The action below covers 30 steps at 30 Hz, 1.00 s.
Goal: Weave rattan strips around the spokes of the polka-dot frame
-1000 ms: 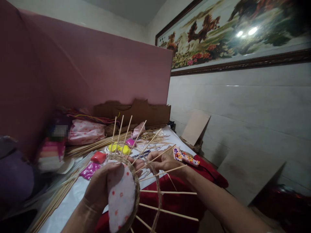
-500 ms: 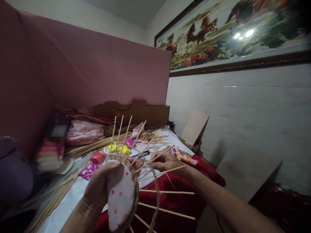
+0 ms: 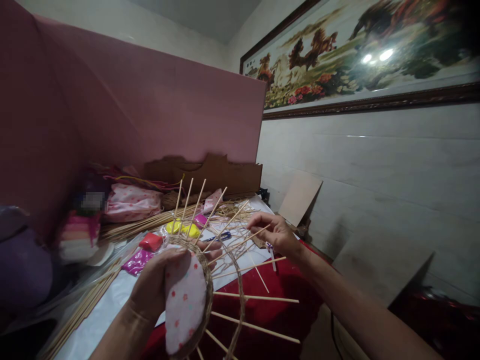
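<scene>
My left hand (image 3: 150,275) grips the near-left edge of a round weaving piece, its thumb on top and its fingers underneath. A pink fabric disc with red spots (image 3: 185,300) fills the middle, and a braided twine rim (image 3: 209,295) borders it. Thin wooden sticks (image 3: 262,298) radiate outward from the rim. A looser twine strand (image 3: 241,285) curves across several sticks, standing apart from the rim. My right hand (image 3: 277,237) is beside the tip of an upper-right stick, fingertips pinched together; what they hold is too small to make out.
Bundled sticks (image 3: 138,225), yellow packets (image 3: 187,228), a red packet (image 3: 151,241) and a purple packet (image 3: 137,261) lie on white sheeting. A blue cutter (image 3: 223,236) lies beyond the piece. Red cloth (image 3: 285,290) covers the near right. Cardboard (image 3: 210,175) stands behind.
My right hand has moved up and outward to the right, from between the sticks to near a stick's tip. My left hand and the weaving piece stay almost still.
</scene>
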{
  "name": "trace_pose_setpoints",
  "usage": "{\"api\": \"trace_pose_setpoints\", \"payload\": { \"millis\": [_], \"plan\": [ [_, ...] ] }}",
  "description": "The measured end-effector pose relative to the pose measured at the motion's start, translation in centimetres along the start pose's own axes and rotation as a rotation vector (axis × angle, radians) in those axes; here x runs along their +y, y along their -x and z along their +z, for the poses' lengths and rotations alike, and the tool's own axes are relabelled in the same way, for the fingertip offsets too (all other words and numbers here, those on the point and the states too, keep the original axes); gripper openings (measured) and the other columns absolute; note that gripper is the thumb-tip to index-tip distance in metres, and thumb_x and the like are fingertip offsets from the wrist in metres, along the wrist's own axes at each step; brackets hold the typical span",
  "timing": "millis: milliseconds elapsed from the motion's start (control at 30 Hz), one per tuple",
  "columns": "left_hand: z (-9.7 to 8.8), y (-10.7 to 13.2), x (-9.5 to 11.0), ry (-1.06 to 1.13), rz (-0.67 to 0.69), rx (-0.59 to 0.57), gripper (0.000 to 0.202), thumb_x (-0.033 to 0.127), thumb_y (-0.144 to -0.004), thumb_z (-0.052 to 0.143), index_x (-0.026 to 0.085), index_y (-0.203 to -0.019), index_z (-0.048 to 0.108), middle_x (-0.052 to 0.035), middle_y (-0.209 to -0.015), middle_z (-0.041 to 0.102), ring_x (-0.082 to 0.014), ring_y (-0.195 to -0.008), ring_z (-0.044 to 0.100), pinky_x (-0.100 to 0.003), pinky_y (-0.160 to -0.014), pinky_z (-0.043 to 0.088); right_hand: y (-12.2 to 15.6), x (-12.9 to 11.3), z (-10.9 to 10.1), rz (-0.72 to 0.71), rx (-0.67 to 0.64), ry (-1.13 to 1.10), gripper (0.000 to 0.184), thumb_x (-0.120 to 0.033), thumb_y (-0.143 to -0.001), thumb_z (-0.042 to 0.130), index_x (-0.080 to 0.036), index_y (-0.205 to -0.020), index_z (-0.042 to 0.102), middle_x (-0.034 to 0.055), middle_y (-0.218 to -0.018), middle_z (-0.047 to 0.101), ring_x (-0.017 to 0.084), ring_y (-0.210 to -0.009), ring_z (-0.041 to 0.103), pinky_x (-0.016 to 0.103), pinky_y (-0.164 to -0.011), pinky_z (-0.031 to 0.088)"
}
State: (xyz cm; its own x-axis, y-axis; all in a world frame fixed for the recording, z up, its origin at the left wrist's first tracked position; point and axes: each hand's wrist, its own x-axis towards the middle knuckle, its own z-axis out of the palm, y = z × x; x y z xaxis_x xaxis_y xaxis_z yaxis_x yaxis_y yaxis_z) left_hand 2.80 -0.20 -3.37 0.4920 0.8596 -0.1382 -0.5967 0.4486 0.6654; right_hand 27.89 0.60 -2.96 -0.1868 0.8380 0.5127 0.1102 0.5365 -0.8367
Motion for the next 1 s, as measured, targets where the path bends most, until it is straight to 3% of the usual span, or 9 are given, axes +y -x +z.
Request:
{"api": "trace_pose_setpoints", "payload": {
  "millis": [233, 400, 500, 633, 733, 867, 1000],
  "plan": [
    [-0.9, -0.1, 0.0, -0.048, 0.012, -0.022, 0.016, 0.007, -0.068, 0.055, 0.006, -0.068, 0.071, -0.0115, -0.058, 0.071, -0.02, -0.051, 0.066, -0.025, -0.052, 0.054, -0.4, -0.9, 0.1, -0.074, 0.168, -0.118, 0.009, -0.021, -0.067, 0.069, -0.018, -0.072, 0.062, -0.0012, -0.069, 0.055, 0.009, -0.059, 0.046, 0.022, -0.052, 0.036],
    [-1.2, -0.1, 0.0, -0.081, 0.017, -0.036, 0.014, 0.009, -0.067, 0.057, 0.007, -0.065, 0.07, -0.0095, -0.055, 0.069, -0.0184, -0.048, 0.064, -0.024, -0.048, 0.052, -0.7, -1.4, 0.2, -0.096, 0.183, -0.121, 0.008, -0.018, -0.066, 0.069, -0.019, -0.071, 0.063, -0.0013, -0.07, 0.056, 0.009, -0.061, 0.048, 0.022, -0.053, 0.038],
    [-1.3, -0.2, -0.1, -0.119, 0.026, -0.056, 0.015, 0.011, -0.067, 0.057, 0.007, -0.073, 0.071, -0.0097, -0.058, 0.069, -0.0204, -0.051, 0.065, -0.027, -0.05, 0.053, -0.9, -1.6, 0.1, -0.067, 0.162, -0.127, 0.007, -0.016, -0.068, 0.067, -0.018, -0.074, 0.063, -0.0016, -0.068, 0.056, 0.008, -0.059, 0.048, 0.022, -0.052, 0.038],
    [-1.5, -0.3, -0.1, -0.122, 0.005, -0.09, 0.017, 0.011, -0.07, 0.055, 0.006, -0.074, 0.07, -0.0093, -0.057, 0.068, -0.0198, -0.051, 0.064, -0.027, -0.051, 0.053, -1.8, -1.8, -0.4, -0.031, 0.025, -0.126, 0.007, -0.017, -0.072, 0.065, -0.017, -0.078, 0.063, -0.0016, -0.064, 0.056, 0.008, -0.054, 0.048, 0.022, -0.049, 0.038],
    [-1.6, -0.3, -0.1, -0.145, -0.045, -0.108, 0.023, 0.013, -0.072, 0.054, 0.006, -0.087, 0.07, -0.0113, -0.064, 0.07, -0.0221, -0.057, 0.066, -0.03, -0.056, 0.053, -2.9, -2.1, -1.1, -0.015, -0.082, -0.111, 0.008, -0.023, -0.076, 0.063, -0.017, -0.081, 0.063, 0.0008, -0.072, 0.059, 0.008, -0.056, 0.05, 0.022, -0.05, 0.04],
    [-1.6, -0.2, -0.2, -0.203, -0.123, -0.111, 0.026, 0.015, -0.075, 0.052, 0.003, -0.092, 0.068, -0.0155, -0.072, 0.071, -0.0247, -0.064, 0.067, -0.033, -0.061, 0.053, -4.5, -2.9, -1.9, 0.039, -0.26, -0.055, 0.027, -0.039, -0.088, 0.045, -0.017, -0.09, 0.062, 0.0043, -0.082, 0.06, 0.009, -0.062, 0.052, 0.019, -0.045, 0.037],
    [-1.4, -0.3, -0.3, -0.229, -0.143, -0.084, 0.025, 0.014, -0.076, 0.053, 0.004, -0.092, 0.068, -0.0163, -0.077, 0.071, -0.0261, -0.07, 0.067, -0.033, -0.064, 0.054, -5.5, -3.9, -1.7, 0.038, -0.386, 0.128, 0.033, -0.043, -0.088, 0.042, -0.016, -0.088, 0.061, 0.0035, -0.079, 0.06, 0.009, -0.06, 0.05, 0.019, -0.042, 0.032]
  ]
}}
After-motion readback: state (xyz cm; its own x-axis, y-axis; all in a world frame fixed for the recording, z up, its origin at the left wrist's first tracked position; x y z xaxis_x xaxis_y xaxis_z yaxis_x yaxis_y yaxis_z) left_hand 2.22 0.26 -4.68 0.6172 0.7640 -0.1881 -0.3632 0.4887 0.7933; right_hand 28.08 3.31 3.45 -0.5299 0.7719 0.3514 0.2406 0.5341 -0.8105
